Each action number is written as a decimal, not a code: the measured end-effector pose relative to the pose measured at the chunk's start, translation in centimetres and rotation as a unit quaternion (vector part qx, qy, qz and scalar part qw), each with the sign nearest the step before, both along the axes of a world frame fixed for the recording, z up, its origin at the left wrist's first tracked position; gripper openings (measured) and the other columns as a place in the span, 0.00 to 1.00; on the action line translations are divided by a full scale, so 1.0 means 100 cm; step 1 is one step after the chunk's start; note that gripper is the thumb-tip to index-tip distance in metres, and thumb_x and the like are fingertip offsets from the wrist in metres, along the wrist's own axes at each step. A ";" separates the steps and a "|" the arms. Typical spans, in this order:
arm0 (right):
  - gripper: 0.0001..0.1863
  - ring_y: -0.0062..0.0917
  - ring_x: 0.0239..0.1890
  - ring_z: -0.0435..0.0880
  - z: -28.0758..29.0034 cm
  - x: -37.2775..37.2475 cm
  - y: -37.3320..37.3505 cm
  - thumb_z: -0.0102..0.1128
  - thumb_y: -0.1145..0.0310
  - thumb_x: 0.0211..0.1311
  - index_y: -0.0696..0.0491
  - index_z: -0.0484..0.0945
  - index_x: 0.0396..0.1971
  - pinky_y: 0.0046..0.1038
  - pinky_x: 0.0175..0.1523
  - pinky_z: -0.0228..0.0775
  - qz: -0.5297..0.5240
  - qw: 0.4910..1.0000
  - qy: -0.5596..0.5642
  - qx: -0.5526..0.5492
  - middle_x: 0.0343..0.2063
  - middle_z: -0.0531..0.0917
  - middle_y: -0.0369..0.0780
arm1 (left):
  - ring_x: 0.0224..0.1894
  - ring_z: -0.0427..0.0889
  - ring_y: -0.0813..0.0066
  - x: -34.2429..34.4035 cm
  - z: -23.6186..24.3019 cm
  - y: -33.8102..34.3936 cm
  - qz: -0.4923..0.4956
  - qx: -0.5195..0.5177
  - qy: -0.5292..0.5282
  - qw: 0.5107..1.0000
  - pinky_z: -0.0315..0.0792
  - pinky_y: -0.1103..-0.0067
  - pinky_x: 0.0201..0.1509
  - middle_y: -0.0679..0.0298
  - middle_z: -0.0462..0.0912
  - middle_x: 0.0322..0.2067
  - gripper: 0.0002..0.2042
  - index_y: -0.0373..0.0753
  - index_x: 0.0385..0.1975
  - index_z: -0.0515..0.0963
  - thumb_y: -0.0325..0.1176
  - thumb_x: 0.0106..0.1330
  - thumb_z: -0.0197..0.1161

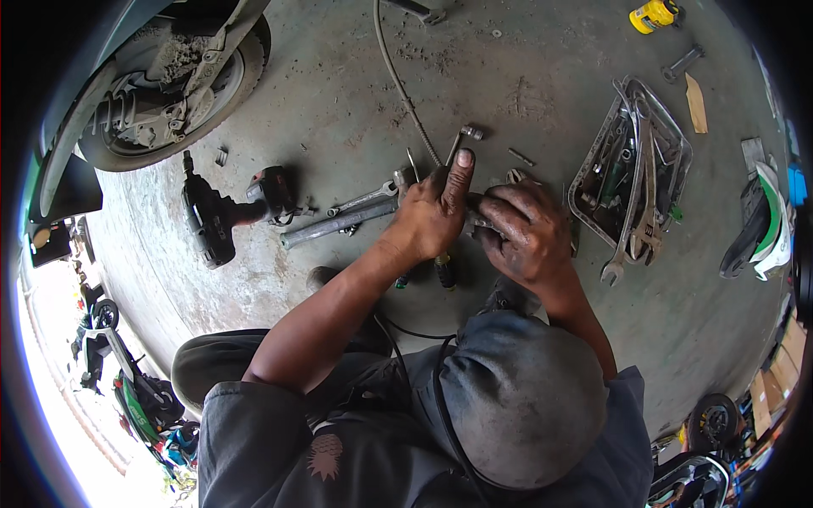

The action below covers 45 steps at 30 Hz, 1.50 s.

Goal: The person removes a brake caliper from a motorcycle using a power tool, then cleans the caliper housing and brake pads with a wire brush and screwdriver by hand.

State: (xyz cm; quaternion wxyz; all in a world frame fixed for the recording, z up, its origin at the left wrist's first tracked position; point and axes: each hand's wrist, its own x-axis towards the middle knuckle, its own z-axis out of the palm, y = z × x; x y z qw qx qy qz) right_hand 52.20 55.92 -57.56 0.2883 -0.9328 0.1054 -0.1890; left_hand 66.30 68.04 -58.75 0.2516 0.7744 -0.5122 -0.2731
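My left hand [430,207] is closed, thumb up, on something its own fingers hide. Beside it, my right hand [527,227] curls its blackened fingers round something dark and mostly hidden between the two hands. A grey metal tube [339,227] lies on the floor with its right end by my left wrist. Along the tube lies a combination wrench [362,201]. Just beyond my left thumb shows a socket-ended tool [471,133]. A grey sheathed cable [396,76] runs down behind my left hand. Below the hands, a dark screwdriver-like handle [445,273] points towards me.
To the left sit a cordless impact wrench [216,212] and a motorcycle wheel [246,80]. On the right, a metal tray [584,182] holds several wrenches. Farther off are a yellow container [652,15] and a green-white panel [766,216]. My knee [517,398] rises close below my right hand.
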 end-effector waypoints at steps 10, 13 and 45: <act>0.11 0.33 0.34 0.81 -0.001 -0.001 0.009 0.61 0.77 0.48 0.54 0.77 0.35 0.30 0.40 0.72 -0.176 0.950 0.028 0.256 0.31 0.80 0.42 | 0.27 0.74 0.52 0.007 0.001 -0.010 -0.099 -0.107 -0.052 0.988 0.69 0.66 0.30 0.51 0.71 0.28 0.04 0.31 0.32 0.73 0.22 0.59 0.55; 0.09 0.27 0.32 0.81 -0.016 -0.022 -0.002 0.58 0.76 0.55 0.55 0.76 0.38 0.25 0.38 0.71 -0.299 0.874 0.071 0.377 0.30 0.80 0.41 | 0.26 0.74 0.54 -0.010 0.041 -0.008 -0.061 0.001 0.269 0.961 0.69 0.69 0.33 0.52 0.71 0.28 0.05 0.30 0.32 0.71 0.26 0.62 0.55; 0.17 0.38 0.36 0.77 -0.002 0.015 0.000 0.68 0.74 0.42 0.59 0.73 0.33 0.34 0.40 0.71 -0.099 0.961 0.032 0.255 0.32 0.76 0.44 | 0.31 0.81 0.48 -0.010 0.011 -0.050 0.391 -0.102 0.220 0.888 0.73 0.68 0.38 0.44 0.80 0.25 0.23 0.27 0.37 0.77 0.48 0.64 0.56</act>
